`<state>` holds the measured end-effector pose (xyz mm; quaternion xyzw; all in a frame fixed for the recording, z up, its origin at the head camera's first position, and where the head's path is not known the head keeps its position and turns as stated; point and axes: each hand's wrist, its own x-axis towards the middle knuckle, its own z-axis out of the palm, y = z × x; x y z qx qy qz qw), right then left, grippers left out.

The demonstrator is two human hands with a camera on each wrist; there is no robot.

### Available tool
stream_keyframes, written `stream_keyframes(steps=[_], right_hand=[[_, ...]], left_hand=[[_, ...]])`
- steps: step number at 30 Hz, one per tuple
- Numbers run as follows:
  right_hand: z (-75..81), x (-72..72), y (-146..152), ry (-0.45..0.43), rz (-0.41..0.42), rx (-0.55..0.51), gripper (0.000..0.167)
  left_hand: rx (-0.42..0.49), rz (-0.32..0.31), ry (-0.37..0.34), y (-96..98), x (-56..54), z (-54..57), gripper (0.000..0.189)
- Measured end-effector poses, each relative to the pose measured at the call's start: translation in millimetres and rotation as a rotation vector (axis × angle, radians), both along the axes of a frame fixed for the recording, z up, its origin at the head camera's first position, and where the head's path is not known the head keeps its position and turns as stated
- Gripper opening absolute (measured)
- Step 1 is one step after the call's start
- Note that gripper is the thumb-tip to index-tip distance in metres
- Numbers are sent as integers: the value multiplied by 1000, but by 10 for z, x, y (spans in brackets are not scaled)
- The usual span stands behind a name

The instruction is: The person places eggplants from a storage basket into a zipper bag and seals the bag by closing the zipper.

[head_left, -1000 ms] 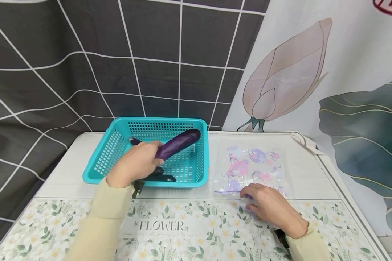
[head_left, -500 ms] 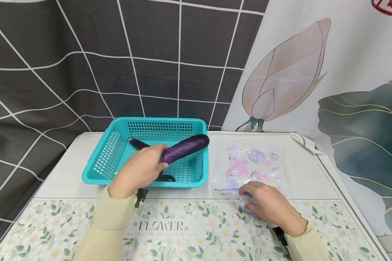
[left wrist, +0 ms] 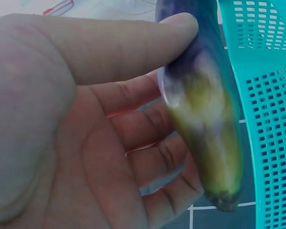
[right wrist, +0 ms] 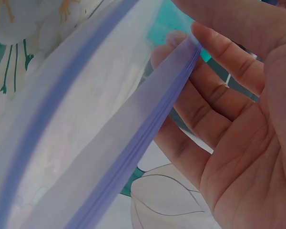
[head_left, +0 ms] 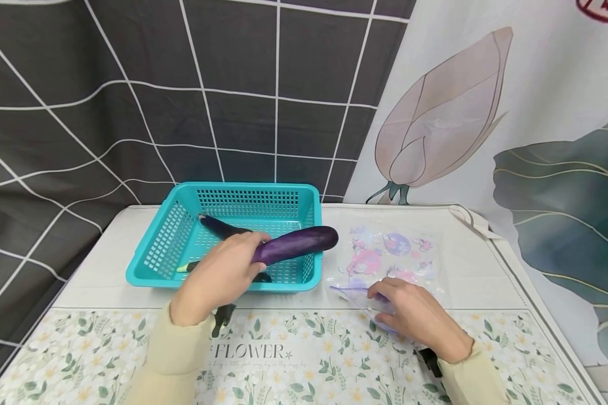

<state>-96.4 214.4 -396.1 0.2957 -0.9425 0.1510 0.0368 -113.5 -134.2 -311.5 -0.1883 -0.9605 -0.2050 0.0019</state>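
My left hand (head_left: pixel 220 273) grips a long purple eggplant (head_left: pixel 301 246) near its stem end, over the right part of a turquoise basket (head_left: pixel 289 287). The rounded end points right, past the basket's rim. The left wrist view shows the yellowish stem end of the eggplant (left wrist: pixel 207 129), with the thumb lying across the purple skin. My right hand (head_left: pixel 418 315) pinches the opening edge of a clear zip bag (head_left: pixel 367 261) printed in pink and purple. Seen from the right wrist, the bag's purple zip strips (right wrist: pixel 148 129) stand apart, so its mouth gapes.
In the basket lie more dark eggplants, one toward the back left (head_left: pixel 218 226), others partly hidden under the left hand. A floral mat (head_left: pixel 334 360) covers the table's front. Behind the table hang a dark grid cloth (head_left: pixel 243 124) and a white flower-printed cloth (head_left: pixel 446 112).
My left hand has drawn the eggplant toward the right and nearer, so its tip now passes beyond the basket's right rim. The right hand keeps its hold, and the bag's edge has lifted a little.
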Motion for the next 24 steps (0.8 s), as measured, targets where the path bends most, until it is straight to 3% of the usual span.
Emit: stream_keyframes(steps=[24], right_hand=[[-6, -7, -5, 1, -9, -21, 51]], left_hand=[[22, -91, 140, 140, 204, -1, 45]])
